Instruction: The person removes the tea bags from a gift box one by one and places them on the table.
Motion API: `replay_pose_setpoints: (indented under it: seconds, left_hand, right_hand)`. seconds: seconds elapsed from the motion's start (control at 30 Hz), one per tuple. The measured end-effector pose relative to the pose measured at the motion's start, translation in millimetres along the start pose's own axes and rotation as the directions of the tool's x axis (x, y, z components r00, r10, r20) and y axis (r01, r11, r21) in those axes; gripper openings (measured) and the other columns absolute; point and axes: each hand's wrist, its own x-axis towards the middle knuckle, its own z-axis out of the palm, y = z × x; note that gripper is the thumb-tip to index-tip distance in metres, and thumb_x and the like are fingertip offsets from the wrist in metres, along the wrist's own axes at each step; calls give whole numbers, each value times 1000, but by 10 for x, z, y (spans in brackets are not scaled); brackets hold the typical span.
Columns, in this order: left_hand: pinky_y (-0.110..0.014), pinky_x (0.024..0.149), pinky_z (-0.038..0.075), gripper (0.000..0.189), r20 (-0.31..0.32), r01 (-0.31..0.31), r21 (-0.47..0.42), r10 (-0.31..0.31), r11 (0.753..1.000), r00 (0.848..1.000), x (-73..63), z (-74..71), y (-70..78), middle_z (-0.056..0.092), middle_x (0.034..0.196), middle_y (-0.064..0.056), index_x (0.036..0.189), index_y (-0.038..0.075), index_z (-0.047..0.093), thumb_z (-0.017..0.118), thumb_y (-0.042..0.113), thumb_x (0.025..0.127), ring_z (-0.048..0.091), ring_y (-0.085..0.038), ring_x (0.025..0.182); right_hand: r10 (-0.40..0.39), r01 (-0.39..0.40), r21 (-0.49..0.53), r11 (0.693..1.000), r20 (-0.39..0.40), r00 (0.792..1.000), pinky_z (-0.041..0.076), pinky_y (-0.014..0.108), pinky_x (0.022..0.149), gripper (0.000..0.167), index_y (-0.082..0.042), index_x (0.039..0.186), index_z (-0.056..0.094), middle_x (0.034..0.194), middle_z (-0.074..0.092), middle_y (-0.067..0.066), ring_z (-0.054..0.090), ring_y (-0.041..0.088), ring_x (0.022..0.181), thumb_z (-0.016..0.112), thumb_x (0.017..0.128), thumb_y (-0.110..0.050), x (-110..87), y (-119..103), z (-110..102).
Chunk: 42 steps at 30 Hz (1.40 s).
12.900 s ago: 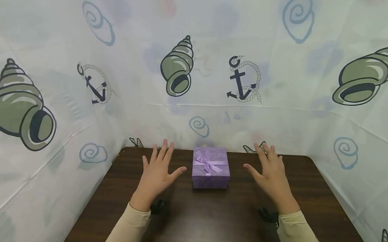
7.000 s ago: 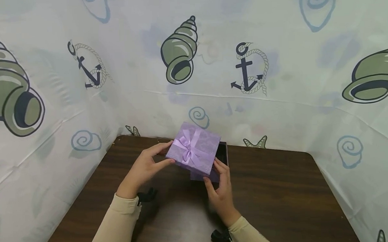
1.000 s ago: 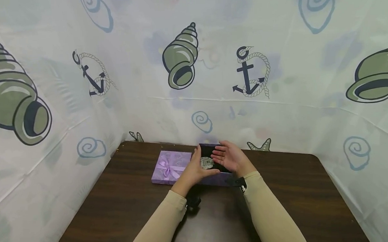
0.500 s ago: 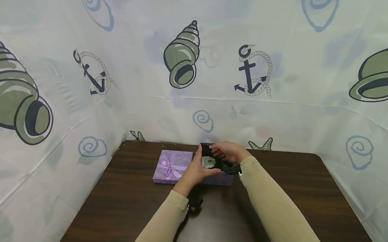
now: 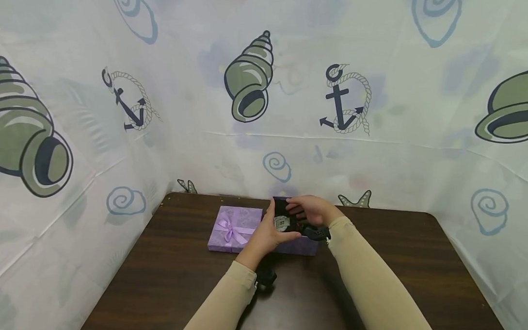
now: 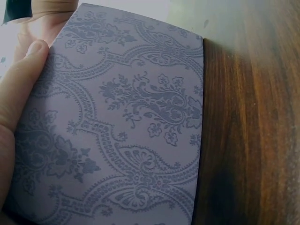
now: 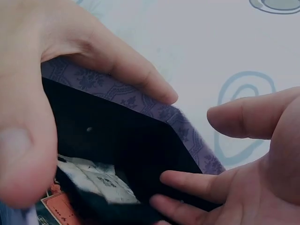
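A purple patterned gift box [image 5: 295, 247] stands uncovered on the table, its inside black. My left hand [image 5: 264, 235] grips its left side, thumb along the near wall; the left wrist view shows the patterned wall [image 6: 140, 117] close up beside the thumb [image 6: 23, 79]. My right hand [image 5: 311, 209] reaches in over the right edge, and the right wrist view has its straight fingers [image 7: 192, 185] inside, thumb apart from them. A crumpled pale printed piece [image 7: 101, 180] and an orange printed piece [image 7: 61, 211] lie inside, apart from those fingertips. Deeper contents are hidden in shadow.
Left of the box lies its purple lid [image 5: 248, 216], ribbon bow [image 5: 227, 228] facing up. The dark wooden table [image 5: 403, 267] ends at a white shell-and-anchor printed cloth [image 5: 307, 163] close behind the box. Black wrist cameras [image 5: 265, 277] are strapped at both wrists.
The lid, on the box at first and later lifted in both hands, now lies at left. Since a second ago my right hand has turned palm-down over the box; the left has hardly moved.
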Motion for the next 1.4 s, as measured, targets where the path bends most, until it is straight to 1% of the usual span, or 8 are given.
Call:
replay_pose_setpoints:
  seconds: [0.23, 0.5, 0.6, 0.73, 0.87, 1.0, 1.23, 1.4]
  left_hand:
    - [-59, 133, 28, 149, -2, -1, -2, 1, 1000, 1000, 2, -2, -1, 14, 184, -15, 177, 20, -5, 99, 54, 76, 24, -37, 168]
    - [-59, 134, 26, 148, -2, -15, -13, 15, 1000, 1000, 6, 10, -1, 13, 184, -16, 177, 18, -4, 100, 49, 77, 23, -37, 168]
    - [-60, 134, 26, 149, 4, 0, -5, 0, 1000, 1000, -4, 24, -14, 12, 184, -14, 177, 22, -5, 100, 53, 76, 22, -37, 168]
    - [-62, 132, 29, 149, 10, 7, -15, -7, 1000, 1000, -9, 33, -29, 13, 184, -15, 177, 24, -5, 100, 54, 75, 25, -39, 167]
    - [-62, 128, 36, 145, -12, 14, 9, -14, 1000, 1000, 5, 21, -19, 23, 181, -18, 178, 22, 4, 101, 53, 74, 40, -42, 159]
    - [-62, 124, 42, 146, -23, 17, 9, -17, 1000, 1000, 9, 13, -12, 35, 175, -20, 178, 23, 5, 102, 52, 73, 52, -41, 147]
    - [-60, 126, 41, 151, -15, -18, -47, 18, 999, 1000, 21, 17, -23, 32, 176, -21, 177, 21, -5, 103, 41, 75, 52, -40, 148]
    - [-58, 126, 41, 151, -11, -40, -60, 40, 997, 999, 35, 12, -33, 31, 177, -19, 177, 20, -5, 104, 39, 74, 52, -38, 147]
  right_hand:
    - [-29, 29, -12, 999, 24, 999, 35, 62, 129, 49, 10, 151, 55, 163, 47, 25, 46, 46, 151, 55, 115, -24, 36, 30, -2]
    - [-51, 62, -99, 993, 107, 993, 58, 45, 102, 48, 15, 147, 58, 155, 55, 29, 69, 32, 119, 52, 116, -22, 0, 33, 17]
    - [-43, 61, -133, 989, 128, 991, 60, 46, 101, 49, 16, 143, 61, 144, 61, 28, 71, 27, 106, 52, 116, -24, -19, 39, 17]
    - [-51, 65, -111, 992, 120, 991, 58, 48, 109, 46, 14, 140, 64, 139, 64, 20, 71, 23, 106, 55, 115, -22, -24, 58, -2]
    - [-103, 107, -32, 994, 107, 989, 59, 43, 105, 38, 14, 138, 67, 139, 66, 18, 69, 25, 113, 60, 112, -14, -16, 60, -11]
    - [-144, 146, -25, 989, 84, 986, 59, 41, 101, 32, 9, 135, 68, 132, 66, 14, 65, 25, 113, 65, 107, -6, -2, 80, -10]
    - [-170, 170, 8, 985, 37, 985, 58, 38, 99, 43, 3, 148, 59, 133, 62, 13, 62, 24, 113, 63, 105, 0, -10, 119, -6]
    - [-192, 192, 10, 981, 20, 981, 60, 36, 96, 40, 7, 146, 60, 135, 64, 14, 65, 23, 112, 63, 107, -4, -28, 129, -19]
